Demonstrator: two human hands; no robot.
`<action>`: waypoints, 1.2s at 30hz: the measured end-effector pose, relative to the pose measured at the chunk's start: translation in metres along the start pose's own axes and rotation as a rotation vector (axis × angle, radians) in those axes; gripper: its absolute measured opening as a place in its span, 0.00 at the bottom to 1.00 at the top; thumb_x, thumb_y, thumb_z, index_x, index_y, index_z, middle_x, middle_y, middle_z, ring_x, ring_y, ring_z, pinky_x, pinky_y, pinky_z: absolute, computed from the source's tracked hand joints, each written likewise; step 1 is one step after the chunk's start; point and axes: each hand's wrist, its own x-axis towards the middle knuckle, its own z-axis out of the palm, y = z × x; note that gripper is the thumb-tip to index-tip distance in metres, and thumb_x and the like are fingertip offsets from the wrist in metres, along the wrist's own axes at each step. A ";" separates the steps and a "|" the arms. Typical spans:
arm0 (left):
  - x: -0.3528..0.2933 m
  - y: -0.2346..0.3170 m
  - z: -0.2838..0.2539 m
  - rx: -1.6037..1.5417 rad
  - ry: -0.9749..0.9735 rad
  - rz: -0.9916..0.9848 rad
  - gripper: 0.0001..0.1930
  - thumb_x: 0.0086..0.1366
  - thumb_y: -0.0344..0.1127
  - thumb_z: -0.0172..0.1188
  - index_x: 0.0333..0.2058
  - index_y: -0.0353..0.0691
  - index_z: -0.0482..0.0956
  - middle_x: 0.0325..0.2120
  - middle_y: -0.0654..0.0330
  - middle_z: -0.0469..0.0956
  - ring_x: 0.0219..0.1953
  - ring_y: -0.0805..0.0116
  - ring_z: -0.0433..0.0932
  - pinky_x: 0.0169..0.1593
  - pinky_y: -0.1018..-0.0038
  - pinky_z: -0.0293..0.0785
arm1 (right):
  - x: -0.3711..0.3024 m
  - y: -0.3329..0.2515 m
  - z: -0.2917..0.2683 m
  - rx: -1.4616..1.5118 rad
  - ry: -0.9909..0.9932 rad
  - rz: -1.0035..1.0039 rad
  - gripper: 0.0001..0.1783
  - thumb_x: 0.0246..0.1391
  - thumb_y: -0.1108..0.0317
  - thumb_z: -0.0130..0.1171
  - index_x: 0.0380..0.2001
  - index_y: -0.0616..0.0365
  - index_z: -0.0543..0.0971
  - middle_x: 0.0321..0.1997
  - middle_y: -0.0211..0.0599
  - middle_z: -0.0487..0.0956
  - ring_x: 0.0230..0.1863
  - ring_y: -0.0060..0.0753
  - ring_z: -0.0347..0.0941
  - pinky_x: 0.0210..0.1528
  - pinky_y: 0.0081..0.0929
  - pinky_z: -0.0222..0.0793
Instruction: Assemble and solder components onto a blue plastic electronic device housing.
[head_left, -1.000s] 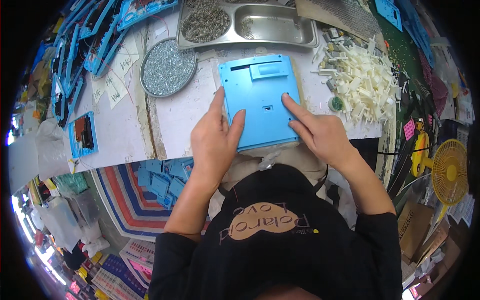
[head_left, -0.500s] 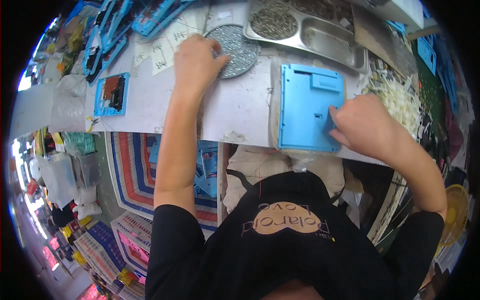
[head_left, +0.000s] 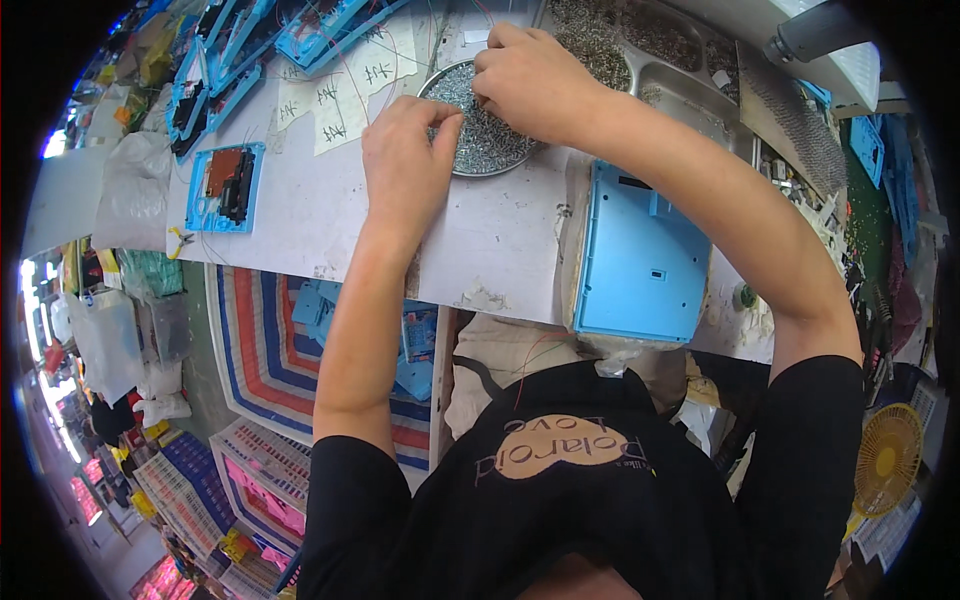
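Observation:
Both hands are at a round metal dish of small screws (head_left: 490, 150) on the white worktable (head_left: 300, 210). My left hand (head_left: 405, 160) rests at the dish's left rim with its fingertips in the screws. My right hand (head_left: 530, 75) reaches across from the right and pinches into the pile at the dish's far side; what it has between its fingers is hidden. A light blue plastic housing (head_left: 645, 260) lies flat on the table to the right, under my right forearm, with no hand on it.
A steel compartment tray (head_left: 650, 50) with more screws sits behind the dish. A blue housing with a circuit part (head_left: 225, 185) lies at the left, more blue housings (head_left: 250, 50) stacked beyond. A striped bag (head_left: 260, 340) and crates stand on the floor, a yellow fan (head_left: 885, 460) at right.
My right hand left the blue housing and crossed over to the screw dish. My left hand stayed at the dish. The view shifted left, so the housing now lies to the right.

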 end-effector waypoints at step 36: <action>0.010 0.031 0.013 0.067 -0.096 0.057 0.14 0.63 0.42 0.68 0.28 0.37 0.81 0.30 0.54 0.77 0.36 0.53 0.78 0.41 0.59 0.72 | -0.136 0.057 -0.121 0.177 -0.665 0.334 0.08 0.49 0.69 0.68 0.23 0.62 0.81 0.34 0.37 0.79 0.52 0.43 0.72 0.55 0.35 0.72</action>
